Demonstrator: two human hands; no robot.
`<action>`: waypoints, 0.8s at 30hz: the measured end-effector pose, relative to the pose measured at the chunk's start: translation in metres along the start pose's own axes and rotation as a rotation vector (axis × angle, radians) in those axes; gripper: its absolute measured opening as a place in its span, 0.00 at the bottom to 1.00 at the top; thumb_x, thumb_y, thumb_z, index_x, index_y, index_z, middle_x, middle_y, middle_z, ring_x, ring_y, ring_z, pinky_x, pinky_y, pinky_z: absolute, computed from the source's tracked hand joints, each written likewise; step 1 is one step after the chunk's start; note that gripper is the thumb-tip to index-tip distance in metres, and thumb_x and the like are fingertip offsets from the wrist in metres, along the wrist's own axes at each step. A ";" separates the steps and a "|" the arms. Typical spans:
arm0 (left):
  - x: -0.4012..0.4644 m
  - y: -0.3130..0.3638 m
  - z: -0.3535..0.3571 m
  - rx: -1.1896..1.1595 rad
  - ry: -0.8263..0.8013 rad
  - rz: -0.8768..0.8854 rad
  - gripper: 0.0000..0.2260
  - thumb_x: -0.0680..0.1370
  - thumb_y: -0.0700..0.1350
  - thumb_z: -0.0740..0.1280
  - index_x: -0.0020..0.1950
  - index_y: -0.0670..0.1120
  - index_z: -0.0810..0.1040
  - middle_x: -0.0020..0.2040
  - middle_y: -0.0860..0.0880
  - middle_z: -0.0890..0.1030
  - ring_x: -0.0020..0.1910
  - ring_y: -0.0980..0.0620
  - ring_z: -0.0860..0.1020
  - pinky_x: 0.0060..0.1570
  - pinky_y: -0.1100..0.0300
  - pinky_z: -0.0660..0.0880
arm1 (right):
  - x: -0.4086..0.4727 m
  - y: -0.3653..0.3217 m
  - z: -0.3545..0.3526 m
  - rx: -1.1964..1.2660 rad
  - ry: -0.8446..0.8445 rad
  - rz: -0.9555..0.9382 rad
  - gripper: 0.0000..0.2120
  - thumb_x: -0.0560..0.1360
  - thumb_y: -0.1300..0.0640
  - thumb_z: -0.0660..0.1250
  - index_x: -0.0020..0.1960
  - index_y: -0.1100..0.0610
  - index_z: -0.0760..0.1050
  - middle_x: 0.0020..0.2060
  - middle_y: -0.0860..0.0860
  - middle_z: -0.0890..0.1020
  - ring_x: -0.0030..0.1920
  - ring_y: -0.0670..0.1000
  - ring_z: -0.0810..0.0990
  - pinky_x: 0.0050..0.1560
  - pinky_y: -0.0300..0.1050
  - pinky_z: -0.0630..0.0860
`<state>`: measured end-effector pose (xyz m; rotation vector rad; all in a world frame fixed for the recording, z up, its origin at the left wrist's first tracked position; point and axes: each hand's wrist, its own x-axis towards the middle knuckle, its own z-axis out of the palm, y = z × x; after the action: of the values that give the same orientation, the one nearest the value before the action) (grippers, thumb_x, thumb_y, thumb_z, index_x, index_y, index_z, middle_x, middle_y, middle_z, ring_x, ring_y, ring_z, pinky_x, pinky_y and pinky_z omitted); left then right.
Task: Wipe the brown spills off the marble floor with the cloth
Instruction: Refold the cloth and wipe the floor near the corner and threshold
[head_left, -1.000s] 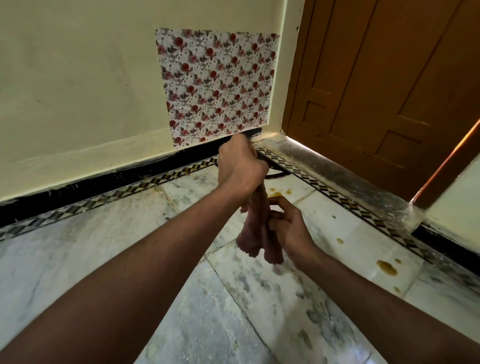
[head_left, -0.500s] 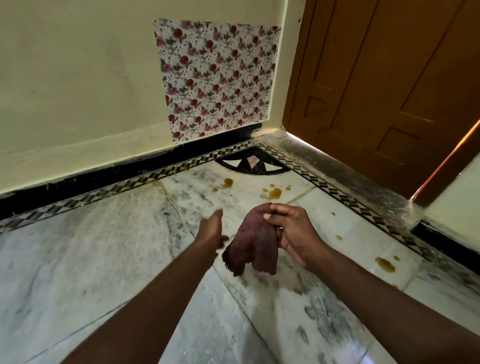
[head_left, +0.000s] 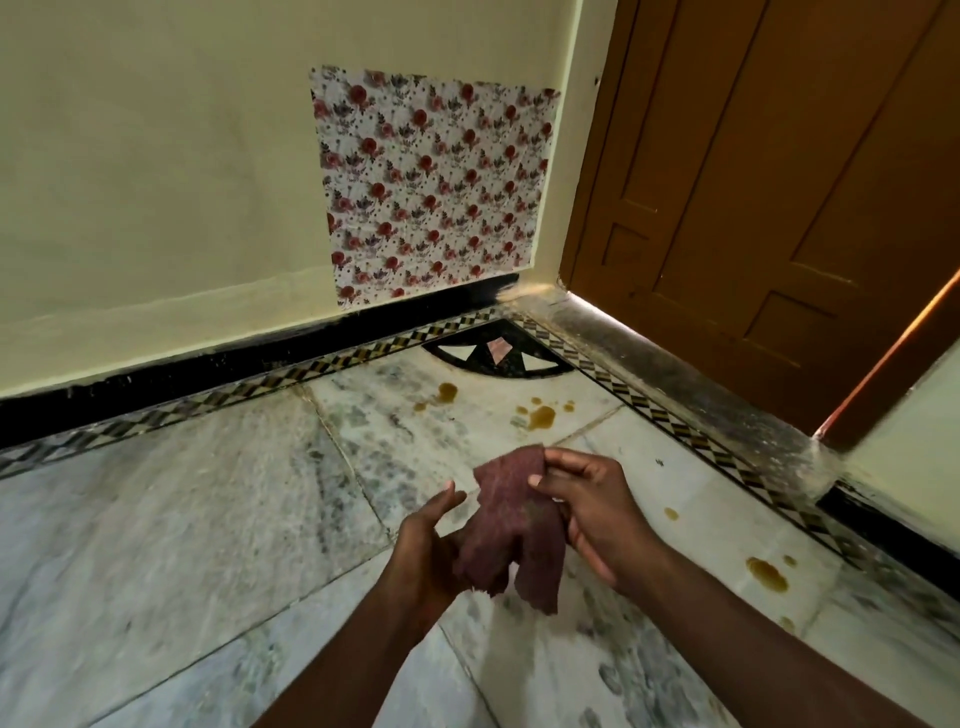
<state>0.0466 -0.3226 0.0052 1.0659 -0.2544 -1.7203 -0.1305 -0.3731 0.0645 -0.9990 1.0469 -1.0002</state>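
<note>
Maroon cloth (head_left: 511, 525) pinched in right hand (head_left: 597, 512) fingers (head_left: 553, 480).

A: cam setup?
B: single head cam, wide-angle. Looks fwd + down at room corner: marble floor (head_left: 156, 519) fills the lower half, wall (head_left: 156, 156) ahead-left, door (head_left: 779, 182) ahead-right.
A: how close?
B: close. Both forearms enter from the bottom edge, hands sit low-centre just above the floor. Edges bow from the lens.
A: 2nd view overlap?
B: none, only 1 view.
</note>
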 end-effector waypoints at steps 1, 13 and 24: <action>0.006 -0.001 -0.004 0.010 -0.028 0.040 0.16 0.80 0.54 0.71 0.59 0.44 0.85 0.51 0.33 0.86 0.45 0.34 0.80 0.43 0.45 0.74 | 0.002 0.000 -0.002 -0.028 0.034 -0.014 0.14 0.78 0.74 0.68 0.53 0.59 0.85 0.45 0.57 0.90 0.43 0.53 0.90 0.42 0.48 0.87; 0.030 0.012 -0.025 0.504 -0.004 0.510 0.13 0.69 0.28 0.81 0.51 0.39 0.87 0.48 0.41 0.89 0.48 0.40 0.88 0.48 0.51 0.85 | 0.023 0.024 -0.019 -0.172 0.217 0.048 0.13 0.76 0.65 0.77 0.57 0.54 0.81 0.45 0.64 0.89 0.43 0.65 0.89 0.47 0.64 0.85; 0.096 0.044 -0.020 1.004 0.258 0.708 0.13 0.73 0.31 0.78 0.46 0.49 0.87 0.38 0.54 0.86 0.36 0.63 0.83 0.41 0.70 0.78 | 0.100 0.047 -0.015 -0.698 0.223 -0.186 0.13 0.69 0.71 0.79 0.43 0.54 0.88 0.37 0.48 0.88 0.42 0.47 0.87 0.50 0.41 0.84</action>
<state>0.0854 -0.4165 -0.0301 1.6152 -1.2466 -0.7486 -0.1181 -0.4607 -0.0041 -1.5968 1.5650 -0.9215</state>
